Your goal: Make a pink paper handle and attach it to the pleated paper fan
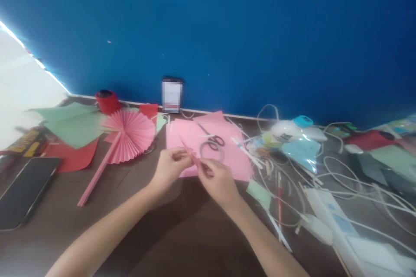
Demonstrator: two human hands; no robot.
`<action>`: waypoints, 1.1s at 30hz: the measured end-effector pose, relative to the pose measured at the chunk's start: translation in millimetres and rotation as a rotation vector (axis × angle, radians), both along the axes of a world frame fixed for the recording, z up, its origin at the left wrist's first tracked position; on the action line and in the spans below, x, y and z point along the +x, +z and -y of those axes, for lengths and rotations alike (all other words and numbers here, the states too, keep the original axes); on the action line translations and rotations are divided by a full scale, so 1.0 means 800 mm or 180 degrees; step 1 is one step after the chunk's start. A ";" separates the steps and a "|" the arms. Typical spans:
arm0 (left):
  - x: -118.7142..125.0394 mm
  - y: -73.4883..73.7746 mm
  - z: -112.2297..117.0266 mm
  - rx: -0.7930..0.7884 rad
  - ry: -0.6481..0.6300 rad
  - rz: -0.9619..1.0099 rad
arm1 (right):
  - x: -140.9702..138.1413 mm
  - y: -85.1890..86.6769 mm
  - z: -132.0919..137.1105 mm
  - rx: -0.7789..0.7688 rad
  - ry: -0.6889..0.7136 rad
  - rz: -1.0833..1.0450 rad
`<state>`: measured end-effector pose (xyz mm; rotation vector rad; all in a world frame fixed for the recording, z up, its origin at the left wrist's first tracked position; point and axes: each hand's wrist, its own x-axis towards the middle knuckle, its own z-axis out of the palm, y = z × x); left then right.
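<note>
Between my two hands is a narrow pink paper strip (189, 149), slanting up to the left. My left hand (172, 165) pinches it from one side, and my right hand (218, 180) grips its lower end. Behind the hands lie pink paper sheets (182, 132), with dark-handled scissors (212, 138) and a pale ring (222, 156), perhaps a tape roll, on top. To the left of my left hand rests a pleated pink paper fan (133, 136) with a long pink handle (97, 179). Blur hides the strip's finer folds.
A dark phone (27, 192) lies at the left, near green paper (73, 123) and red paper (78, 156). A red cylinder (108, 102) and a small framed screen (172, 95) stand by the blue wall (227, 30). White cables (351, 177) and a power strip (338, 220) crowd the right.
</note>
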<state>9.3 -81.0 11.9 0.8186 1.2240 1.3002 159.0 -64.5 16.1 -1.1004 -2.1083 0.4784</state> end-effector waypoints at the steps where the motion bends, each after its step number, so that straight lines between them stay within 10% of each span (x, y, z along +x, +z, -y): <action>1: 0.001 0.000 0.000 -0.0009 0.0004 0.0022 | 0.000 -0.001 0.000 0.0135 -0.0003 0.0094; 10: 0.005 0.006 0.000 -0.0163 0.0154 0.0362 | 0.000 -0.012 0.008 0.2073 -0.0063 0.1374; 21: 0.005 0.017 0.002 -0.0078 0.0157 0.0278 | -0.017 0.002 0.013 0.2391 -0.0076 0.2109; 25: 0.000 0.010 -0.003 -0.0013 0.0160 0.0365 | -0.005 0.012 0.006 0.1530 0.0417 0.1567; 33: -0.015 0.014 -0.009 0.0128 -0.0013 0.0380 | 0.016 0.047 -0.010 -0.2167 0.0515 -0.0387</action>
